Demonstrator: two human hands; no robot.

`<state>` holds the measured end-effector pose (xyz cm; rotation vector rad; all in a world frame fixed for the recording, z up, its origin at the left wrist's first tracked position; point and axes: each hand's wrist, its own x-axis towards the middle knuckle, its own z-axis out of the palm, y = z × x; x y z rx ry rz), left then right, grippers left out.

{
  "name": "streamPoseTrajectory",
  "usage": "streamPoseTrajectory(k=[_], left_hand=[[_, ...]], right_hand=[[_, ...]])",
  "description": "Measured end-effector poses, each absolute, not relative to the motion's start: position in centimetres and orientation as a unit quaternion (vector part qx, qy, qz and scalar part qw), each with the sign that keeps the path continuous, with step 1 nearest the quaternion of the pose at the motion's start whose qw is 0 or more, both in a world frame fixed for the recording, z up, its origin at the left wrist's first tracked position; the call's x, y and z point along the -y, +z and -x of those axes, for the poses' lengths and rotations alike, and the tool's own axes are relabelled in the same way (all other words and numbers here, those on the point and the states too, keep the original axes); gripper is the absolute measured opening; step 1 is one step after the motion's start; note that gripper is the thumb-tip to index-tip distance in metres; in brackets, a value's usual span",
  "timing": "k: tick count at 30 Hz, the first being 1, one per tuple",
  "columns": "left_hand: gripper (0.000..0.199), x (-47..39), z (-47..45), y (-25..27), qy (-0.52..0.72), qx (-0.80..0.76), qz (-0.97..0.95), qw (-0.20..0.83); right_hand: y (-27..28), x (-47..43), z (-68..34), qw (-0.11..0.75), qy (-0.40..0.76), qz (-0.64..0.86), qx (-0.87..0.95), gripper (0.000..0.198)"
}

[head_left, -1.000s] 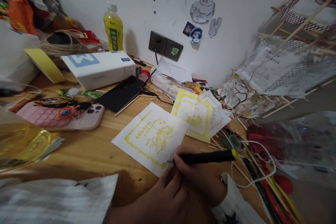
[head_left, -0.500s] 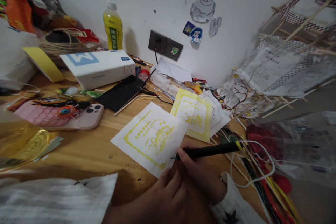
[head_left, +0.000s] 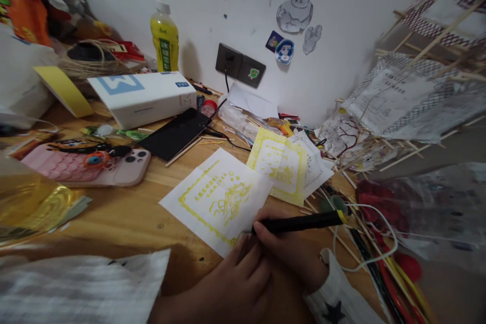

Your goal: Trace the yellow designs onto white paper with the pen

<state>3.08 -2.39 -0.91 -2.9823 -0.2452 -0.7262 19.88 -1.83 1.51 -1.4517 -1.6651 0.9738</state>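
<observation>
My right hand [head_left: 286,248] is closed around a black marker pen [head_left: 304,221] with a yellow end. The pen slants, its writing end low near the paper's right edge, the very tip hidden by my fingers. A white sheet of paper [head_left: 201,202] lies on the table, bearing a yellow drawing, lines of characters and a wavy yellow border. My left hand [head_left: 239,278] rests on the sheet's lower corner, fingers stretched forward and touching the paper. Behind it lies a second sheet with a yellow patterned border [head_left: 279,167], overlapping a sheet with grey print [head_left: 313,162].
On the wooden table [head_left: 152,228] are a pink phone [head_left: 131,167], a black tablet-like device [head_left: 176,134], a white box [head_left: 148,101] and a yellow drink bottle [head_left: 165,40]. Sticks and cords [head_left: 379,263] lie at the right, below stick-framed paper lanterns [head_left: 387,96].
The pen's writing end has shifted slightly down and left, closer to my left fingers, and its tip is now hidden. My left hand has barely moved.
</observation>
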Motion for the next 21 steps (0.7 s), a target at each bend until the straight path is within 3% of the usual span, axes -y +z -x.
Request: streamPoseTrajectory(k=[21], left_hand=[[0.029, 2.5, -2.8, -0.1, -0.211, 0.08, 0.974, 0.014]], right_hand=[[0.8, 2.0, -19.7, 0.378, 0.347, 0.592, 0.622, 0.013]])
